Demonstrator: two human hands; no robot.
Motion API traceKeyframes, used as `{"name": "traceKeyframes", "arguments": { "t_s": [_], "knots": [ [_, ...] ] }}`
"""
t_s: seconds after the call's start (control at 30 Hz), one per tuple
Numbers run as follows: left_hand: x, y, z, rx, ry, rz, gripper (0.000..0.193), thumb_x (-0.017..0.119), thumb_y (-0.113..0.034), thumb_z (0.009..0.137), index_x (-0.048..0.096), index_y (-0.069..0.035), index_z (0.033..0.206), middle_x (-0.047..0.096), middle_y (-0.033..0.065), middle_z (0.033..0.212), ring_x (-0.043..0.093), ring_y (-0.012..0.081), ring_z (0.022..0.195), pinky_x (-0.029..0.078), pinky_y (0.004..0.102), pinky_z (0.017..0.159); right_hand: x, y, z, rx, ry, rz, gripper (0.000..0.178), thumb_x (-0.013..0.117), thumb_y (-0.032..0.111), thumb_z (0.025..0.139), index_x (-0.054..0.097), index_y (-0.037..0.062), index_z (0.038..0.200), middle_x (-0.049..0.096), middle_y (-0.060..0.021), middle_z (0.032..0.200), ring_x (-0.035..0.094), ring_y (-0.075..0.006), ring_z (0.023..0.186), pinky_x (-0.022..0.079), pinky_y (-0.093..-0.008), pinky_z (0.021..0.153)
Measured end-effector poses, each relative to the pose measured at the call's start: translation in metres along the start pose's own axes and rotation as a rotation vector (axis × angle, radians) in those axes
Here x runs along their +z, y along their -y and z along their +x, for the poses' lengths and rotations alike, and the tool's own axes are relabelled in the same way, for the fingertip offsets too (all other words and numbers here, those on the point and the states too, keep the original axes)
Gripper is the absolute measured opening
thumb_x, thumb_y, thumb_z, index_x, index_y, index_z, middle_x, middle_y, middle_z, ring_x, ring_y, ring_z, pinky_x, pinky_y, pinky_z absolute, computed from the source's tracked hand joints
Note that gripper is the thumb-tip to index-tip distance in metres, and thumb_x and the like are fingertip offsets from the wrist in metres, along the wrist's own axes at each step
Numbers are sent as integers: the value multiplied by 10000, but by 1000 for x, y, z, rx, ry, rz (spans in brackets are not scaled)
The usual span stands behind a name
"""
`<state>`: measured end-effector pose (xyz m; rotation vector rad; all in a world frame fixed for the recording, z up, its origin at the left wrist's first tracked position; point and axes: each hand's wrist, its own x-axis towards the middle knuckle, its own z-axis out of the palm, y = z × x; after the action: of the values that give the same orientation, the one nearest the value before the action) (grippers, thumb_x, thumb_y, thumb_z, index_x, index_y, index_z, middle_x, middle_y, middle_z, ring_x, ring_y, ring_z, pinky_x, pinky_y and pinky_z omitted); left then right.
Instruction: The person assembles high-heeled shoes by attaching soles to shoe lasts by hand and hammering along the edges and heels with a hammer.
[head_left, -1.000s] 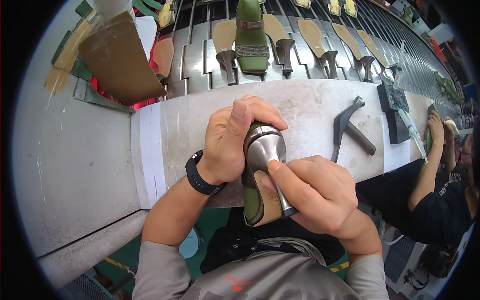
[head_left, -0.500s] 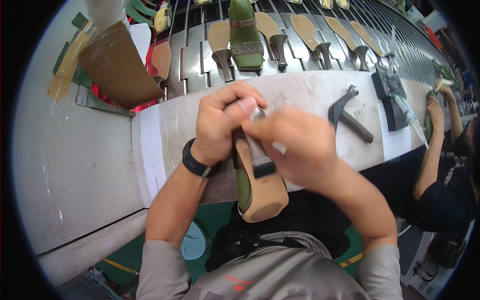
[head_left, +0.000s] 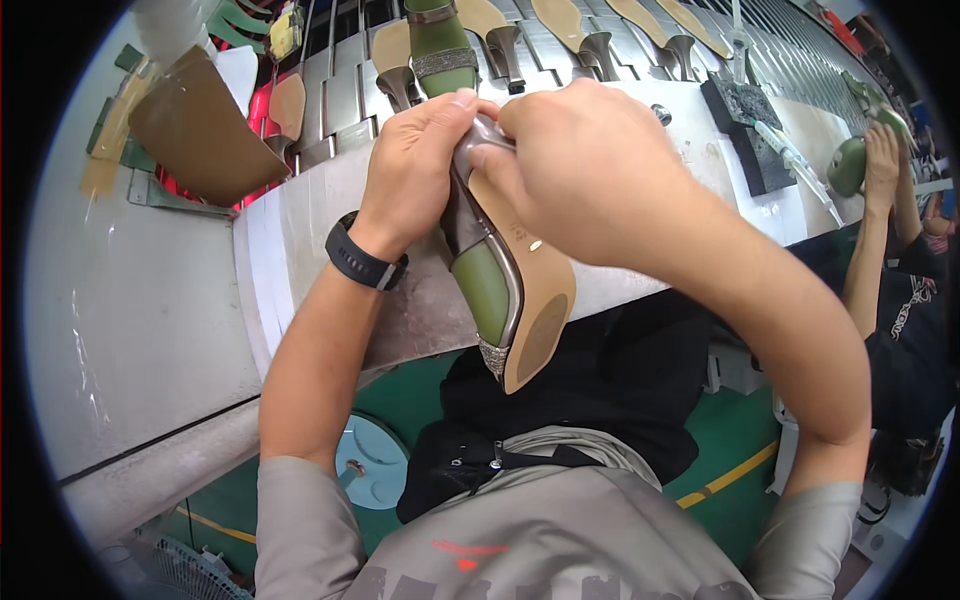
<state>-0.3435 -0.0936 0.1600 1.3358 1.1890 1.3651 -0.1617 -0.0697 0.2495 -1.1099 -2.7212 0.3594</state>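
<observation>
Gripping a green high-heeled shoe [head_left: 487,285] with both hands above the near edge of the surface [head_left: 300,230], sole turned up and to the right. Left hand [head_left: 415,170] wraps the heel end, fingers closed. Right hand [head_left: 590,150] pinches the same end from the right. Likely light; stiff sole, softer upper. Smooth sole looks slippery, so the heel and waist seem the safest holds.

left hand [head_left: 415,160], right hand [head_left: 590,160], green shoe [head_left: 505,290]
</observation>
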Motion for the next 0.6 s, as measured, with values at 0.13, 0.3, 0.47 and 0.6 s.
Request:
{"name": "traceKeyframes", "arguments": {
  "t_s": [0.13,0.3,0.47,0.6],
  "knots": [
    [-2,10,-1,38,16,-28,543,456,-409,1157,762,27,1052,719,22,885,625,91,820,513,270,770,0,5,4,15,37,-6,336,660,245,970,755,-34,810,716,-231,724,737,-414,729,608,-494,709],
    [0,15,-2,96,-46,27,569,468,-463,1146,757,10,1018,694,56,779,618,138,748,498,340,703,16,4,2,-14,-104,77,334,712,224,933,722,-48,740,652,-211,599,698,-407,604,590,-477,650],
    [-3,12,-1,100,-44,132,471,572,-411,1100,752,4,966,682,81,707,600,183,641,485,353,625,25,2,7,-11,-212,93,303,760,231,884,699,-30,744,650,-213,611,691,-408,608,586,-469,634],
    [-7,17,-5,86,-61,47,399,616,-346,1067,759,16,975,672,61,703,606,146,666,495,324,637,21,-4,-2,-37,-70,277,288,808,236,906,704,-32,901,641,-94,692,628,-163,634,478,-346,595]
  ]
}}
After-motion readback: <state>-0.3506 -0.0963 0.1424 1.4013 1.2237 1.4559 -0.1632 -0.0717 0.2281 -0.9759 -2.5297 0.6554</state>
